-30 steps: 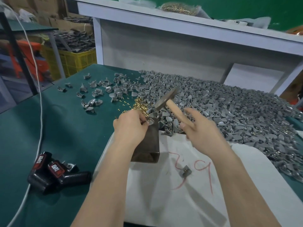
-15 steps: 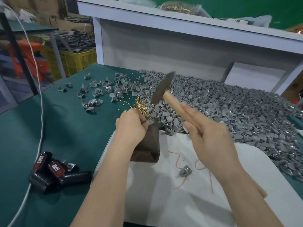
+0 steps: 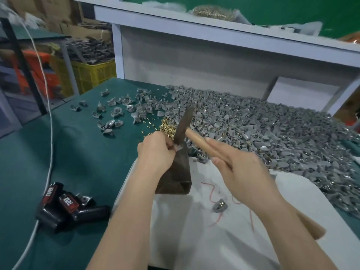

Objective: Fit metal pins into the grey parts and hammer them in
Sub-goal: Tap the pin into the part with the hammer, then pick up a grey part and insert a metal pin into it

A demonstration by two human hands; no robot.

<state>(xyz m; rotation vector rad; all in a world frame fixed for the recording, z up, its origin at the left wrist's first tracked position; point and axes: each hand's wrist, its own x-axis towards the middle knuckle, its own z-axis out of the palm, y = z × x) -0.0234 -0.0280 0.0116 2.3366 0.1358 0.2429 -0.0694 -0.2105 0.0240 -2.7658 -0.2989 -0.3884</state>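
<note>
Taps, not big swings, look best for this step; the hammer (image 3: pixel 184 124) head sits tilted just above the top of the dark metal block (image 3: pixel 175 176), very close to the fingers there. The left hand (image 3: pixel 155 152) pinches one small grey part (image 3: pixel 178 148) on top of the block, fingers closed tight on it; the right hand (image 3: pixel 245 172) is wrapped round the hammer's wooden handle, to the right of the block. The pin in that part is too small to see, so I cannot tell how far in it is. To do this well, I think the part should lie flat on the block; the hammer should come straight down on the pin; the left fingertips should be off to the side; a crooked hit could bend the pin or hurt a finger.

Counting: one hammer; one block; two hands; one grey part held; one spare grey part (image 3: pixel 220 205) alone on the white sheet (image 3: pixel 194 240), in front of the block and to its right. The heap of grey parts (image 3: pixel 272 133) behind and right of the block has too many to count; so does the little pile of gold pins (image 3: pixel 167 126) just behind the block. Some loose grey parts (image 3: pixel 116 114) lie spread out behind and left of the block. Black tools (image 3: pixel 64 207) with two red labels lie left of the block; I cannot tell how many there are.
</note>
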